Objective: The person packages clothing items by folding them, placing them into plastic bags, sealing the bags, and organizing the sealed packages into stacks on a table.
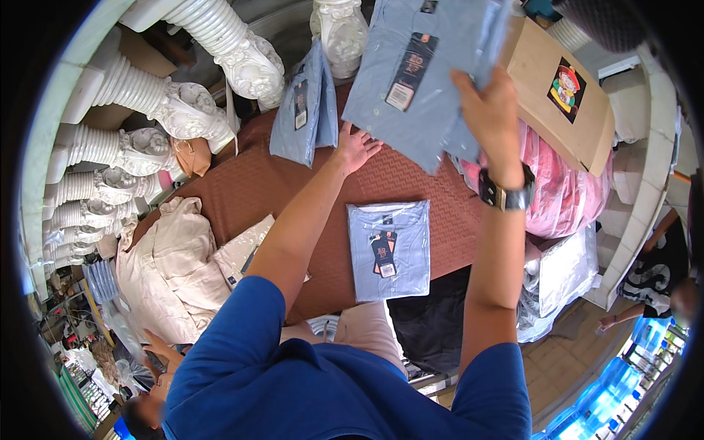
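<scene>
My right hand (493,121), with a watch at the wrist, grips the right side of a folded blue shirt in clear plastic (433,66), raised over the far part of the table. A dark tag shows on its front, and its right edge is blurred. Below that shirt's lower left corner, my left hand (358,150) is open with fingers apart, its tips close to the plastic; I cannot tell if they touch. Another bagged blue shirt (297,121) leans, bent, just left of it. A third bagged blue shirt (389,253) lies flat near my lap, with dark tags on it.
A brown cloth covers the table (315,213). Cream garments (176,257) are heaped at left. At right, a cardboard box (565,95) rests on pink plastic-wrapped bundles (557,191). White carved balusters (198,110) line the far side. Other people are at lower left and far right.
</scene>
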### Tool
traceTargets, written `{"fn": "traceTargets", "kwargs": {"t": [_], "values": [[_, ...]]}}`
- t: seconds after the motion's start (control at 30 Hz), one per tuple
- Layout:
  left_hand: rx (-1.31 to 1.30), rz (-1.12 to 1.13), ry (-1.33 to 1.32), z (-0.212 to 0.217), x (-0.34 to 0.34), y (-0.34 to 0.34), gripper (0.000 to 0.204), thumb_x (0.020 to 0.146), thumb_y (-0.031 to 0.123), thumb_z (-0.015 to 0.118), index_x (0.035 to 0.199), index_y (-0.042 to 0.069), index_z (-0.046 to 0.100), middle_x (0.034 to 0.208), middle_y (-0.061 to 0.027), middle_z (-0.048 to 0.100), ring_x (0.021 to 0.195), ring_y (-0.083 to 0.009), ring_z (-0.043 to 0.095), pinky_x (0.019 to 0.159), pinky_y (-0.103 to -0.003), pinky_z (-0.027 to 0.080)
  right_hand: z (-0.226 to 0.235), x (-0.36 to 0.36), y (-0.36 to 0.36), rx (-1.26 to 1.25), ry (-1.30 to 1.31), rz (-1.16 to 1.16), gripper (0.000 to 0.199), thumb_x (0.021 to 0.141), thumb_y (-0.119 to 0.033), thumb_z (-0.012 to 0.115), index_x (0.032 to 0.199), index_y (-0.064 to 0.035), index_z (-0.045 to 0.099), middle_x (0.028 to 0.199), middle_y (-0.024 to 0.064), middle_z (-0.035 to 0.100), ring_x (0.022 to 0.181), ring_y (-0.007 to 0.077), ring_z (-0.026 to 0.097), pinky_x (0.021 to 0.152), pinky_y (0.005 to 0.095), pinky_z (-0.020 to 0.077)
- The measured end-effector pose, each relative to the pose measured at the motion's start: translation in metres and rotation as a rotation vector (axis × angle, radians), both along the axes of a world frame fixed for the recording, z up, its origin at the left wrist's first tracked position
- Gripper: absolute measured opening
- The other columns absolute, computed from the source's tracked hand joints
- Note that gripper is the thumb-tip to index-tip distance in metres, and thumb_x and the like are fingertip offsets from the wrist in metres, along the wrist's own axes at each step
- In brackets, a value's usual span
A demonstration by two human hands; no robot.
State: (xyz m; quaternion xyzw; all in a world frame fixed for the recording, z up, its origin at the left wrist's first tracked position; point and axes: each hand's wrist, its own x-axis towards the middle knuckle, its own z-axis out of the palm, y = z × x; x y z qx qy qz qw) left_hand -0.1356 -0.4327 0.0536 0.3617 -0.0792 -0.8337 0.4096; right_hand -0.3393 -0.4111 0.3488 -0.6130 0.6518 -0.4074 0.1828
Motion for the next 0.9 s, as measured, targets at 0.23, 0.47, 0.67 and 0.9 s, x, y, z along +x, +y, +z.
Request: {"fn": "traceTargets", "kwargs": {"t": [0.23, 0.47, 0.67, 0.9], "values": [[-0.013, 0.053, 0.131, 0.006, 0.008, 0.001, 0.112, 0.086, 0.087, 0.038, 0.155, -0.001, 0.029, 0.159, -0.0192, 0.030, 0.147, -0.0373, 0.028, 0.124, -0.051, 0.019, -0.026, 0.078, -0.055, -0.085, 0.360, -0.056, 0.029, 0.084, -0.021, 0.066, 0.096, 0.0047, 0.061, 0.088, 0.0308, 0.068, 0.081, 0.0482, 0.069, 0.075, 0.0517, 0.0571], [0.047, 0.092, 0.105, -0.008, 0.008, -0.012, 0.084, 0.093, 0.065, 0.054, 0.152, 0.009, 0.036, 0.154, -0.0166, 0.035, 0.142, -0.0400, 0.034, 0.117, -0.061, 0.031, -0.019, 0.103, -0.087, -0.030, 0.354, 0.060, 0.039, 0.088, -0.031, 0.068, 0.101, 0.0059, 0.063, 0.094, 0.0342, 0.068, 0.094, 0.0511, 0.066, 0.084, 0.0538, 0.0545], [-0.068, 0.164, -0.079, -0.009, -0.004, -0.017, 0.057, 0.101, 0.044, 0.058, 0.146, 0.012, 0.044, 0.149, -0.0096, 0.045, 0.135, -0.0319, 0.046, 0.106, -0.060, 0.047, -0.034, 0.051, -0.099, -0.127, 0.427, 0.003, 0.045, 0.090, -0.034, 0.068, 0.112, 0.0054, 0.064, 0.102, 0.0319, 0.068, 0.102, 0.0512, 0.064, 0.090, 0.0532, 0.0521], [0.195, 0.267, -0.134, 0.060, -0.051, -0.044, 0.075, 0.102, 0.066, 0.028, 0.156, 0.014, 0.031, 0.151, -0.0132, 0.046, 0.138, -0.0349, 0.044, 0.110, -0.062, 0.039, 0.032, 0.007, -0.064, -0.093, 0.372, -0.059, 0.045, 0.090, -0.034, 0.069, 0.115, 0.0037, 0.066, 0.104, 0.0317, 0.069, 0.103, 0.0487, 0.065, 0.089, 0.0505, 0.0521]]}}
